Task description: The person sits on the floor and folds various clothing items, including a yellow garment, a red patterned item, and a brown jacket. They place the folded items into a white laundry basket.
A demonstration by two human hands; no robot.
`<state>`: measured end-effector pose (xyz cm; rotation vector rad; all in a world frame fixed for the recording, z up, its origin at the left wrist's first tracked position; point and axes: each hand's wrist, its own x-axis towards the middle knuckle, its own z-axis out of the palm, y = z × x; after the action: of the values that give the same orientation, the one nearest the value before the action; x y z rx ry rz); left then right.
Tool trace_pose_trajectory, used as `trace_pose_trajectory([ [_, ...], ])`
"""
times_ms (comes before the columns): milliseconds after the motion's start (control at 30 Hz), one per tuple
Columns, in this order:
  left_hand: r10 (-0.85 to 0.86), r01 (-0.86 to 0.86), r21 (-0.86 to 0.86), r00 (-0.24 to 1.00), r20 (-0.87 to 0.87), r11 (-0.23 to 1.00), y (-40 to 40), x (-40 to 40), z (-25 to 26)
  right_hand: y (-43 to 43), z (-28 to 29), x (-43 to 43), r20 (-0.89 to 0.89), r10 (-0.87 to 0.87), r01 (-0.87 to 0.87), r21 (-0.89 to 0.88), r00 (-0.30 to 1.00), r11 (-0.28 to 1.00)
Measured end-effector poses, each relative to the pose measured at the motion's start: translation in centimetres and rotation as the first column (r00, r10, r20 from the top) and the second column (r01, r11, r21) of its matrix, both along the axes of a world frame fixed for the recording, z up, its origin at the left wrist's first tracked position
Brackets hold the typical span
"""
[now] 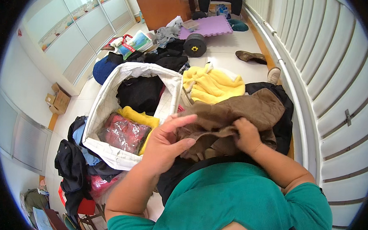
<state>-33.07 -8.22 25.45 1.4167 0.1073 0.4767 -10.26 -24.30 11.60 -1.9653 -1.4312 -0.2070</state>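
A brown garment (230, 114) lies bunched across my lap. My right hand (246, 134) grips a fold of it near its middle. My left hand (167, 139) is raised at the garment's left edge, thumb and forefinger apart, with nothing between them. Beside it stands a white fabric storage box (92, 123), unlidded, with a black folded cloth (140, 93), a yellow cloth (139, 116) and a red item in clear plastic wrap (124, 132) inside. A yellow fleecy cloth (216, 85) lies beyond the brown garment, and black fabric (285, 119) shows at its right.
A radiator (336, 90) and white pipe (295, 101) run along the right. Ahead are dark clothes (166, 58), a black dumbbell (195, 45), a purple foam mat (206, 26) and a brown shoe (251, 57). Dark clothing (71, 162) hangs over a red stool (86, 207) at lower left.
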Motion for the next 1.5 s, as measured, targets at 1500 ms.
trace_pose_trajectory([
  [1500, 0.498, -0.496, 0.054, 0.856, -0.135, 0.867, 13.8, -2.8, 9.5, -6.2, 23.8, 25.3, 0.187, -0.603, 0.523, 0.343, 0.776, 0.78],
])
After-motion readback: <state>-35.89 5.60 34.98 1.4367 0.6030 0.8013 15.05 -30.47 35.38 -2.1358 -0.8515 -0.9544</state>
